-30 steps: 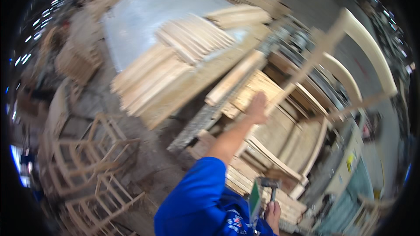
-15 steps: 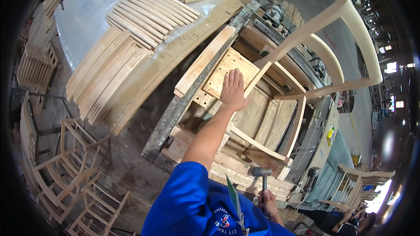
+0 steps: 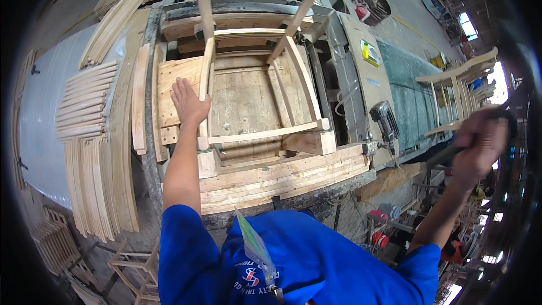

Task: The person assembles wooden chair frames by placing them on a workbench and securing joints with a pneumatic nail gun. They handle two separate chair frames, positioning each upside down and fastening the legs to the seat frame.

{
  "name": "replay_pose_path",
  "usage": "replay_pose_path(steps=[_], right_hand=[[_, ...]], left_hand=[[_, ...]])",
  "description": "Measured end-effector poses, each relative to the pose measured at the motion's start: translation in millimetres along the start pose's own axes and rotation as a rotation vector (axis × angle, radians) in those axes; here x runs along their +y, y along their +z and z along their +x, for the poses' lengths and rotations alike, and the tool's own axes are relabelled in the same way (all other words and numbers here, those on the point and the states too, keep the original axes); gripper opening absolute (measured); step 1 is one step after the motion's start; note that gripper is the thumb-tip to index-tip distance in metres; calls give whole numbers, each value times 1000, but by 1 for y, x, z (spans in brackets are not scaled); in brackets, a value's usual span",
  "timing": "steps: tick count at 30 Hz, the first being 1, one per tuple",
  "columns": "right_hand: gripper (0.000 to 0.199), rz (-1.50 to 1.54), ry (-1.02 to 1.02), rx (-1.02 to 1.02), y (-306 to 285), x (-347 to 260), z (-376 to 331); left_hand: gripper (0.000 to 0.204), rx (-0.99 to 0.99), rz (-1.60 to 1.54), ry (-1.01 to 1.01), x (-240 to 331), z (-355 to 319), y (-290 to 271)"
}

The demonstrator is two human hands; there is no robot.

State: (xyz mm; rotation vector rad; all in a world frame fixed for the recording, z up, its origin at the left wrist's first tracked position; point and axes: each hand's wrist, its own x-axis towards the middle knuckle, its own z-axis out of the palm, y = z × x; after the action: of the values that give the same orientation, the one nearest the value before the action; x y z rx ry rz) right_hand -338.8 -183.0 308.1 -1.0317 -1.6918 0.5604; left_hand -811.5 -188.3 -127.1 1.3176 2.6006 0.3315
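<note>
A pale wooden chair frame (image 3: 264, 135) lies in the bench jig in front of me, its back legs and curved back pointing away. My left hand (image 3: 190, 104) is open, with fingers spread flat over a square wooden board (image 3: 170, 114) and its thumb side against the frame's left rail. Raised high at the far right, my right hand (image 3: 480, 144) is blurred by motion. It is closed round a hammer (image 3: 442, 157), whose dark handle sticks out beside the fist; its head is hard to make out.
A cordless drill (image 3: 385, 124) lies on the ledge right of the jig. Stacked wooden slats (image 3: 87, 101) cover the left table. Another chair frame (image 3: 457, 90) stands on a green surface (image 3: 406, 87) at the right. Stacked beams (image 3: 282, 172) form the jig's near edge.
My right hand has swung the hammer from low beside my body up to the far right. My view has turned, so the frame appears straighter. My left hand stays at the board and rail.
</note>
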Motion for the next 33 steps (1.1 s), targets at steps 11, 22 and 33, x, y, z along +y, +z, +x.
replay_pose_path(steps=[11, 22, 33], right_hand=[[23, -490, 366, 36, 30, 272, -152], [34, 745, -95, -226, 215, 46, -53], [23, 228, 217, -734, 265, 91, -133]], left_hand=[[102, -23, 11, 46, 24, 4, 6], [96, -83, -198, 117, -33, 0, -15], [58, 51, -984, -152, -80, -55, -82]])
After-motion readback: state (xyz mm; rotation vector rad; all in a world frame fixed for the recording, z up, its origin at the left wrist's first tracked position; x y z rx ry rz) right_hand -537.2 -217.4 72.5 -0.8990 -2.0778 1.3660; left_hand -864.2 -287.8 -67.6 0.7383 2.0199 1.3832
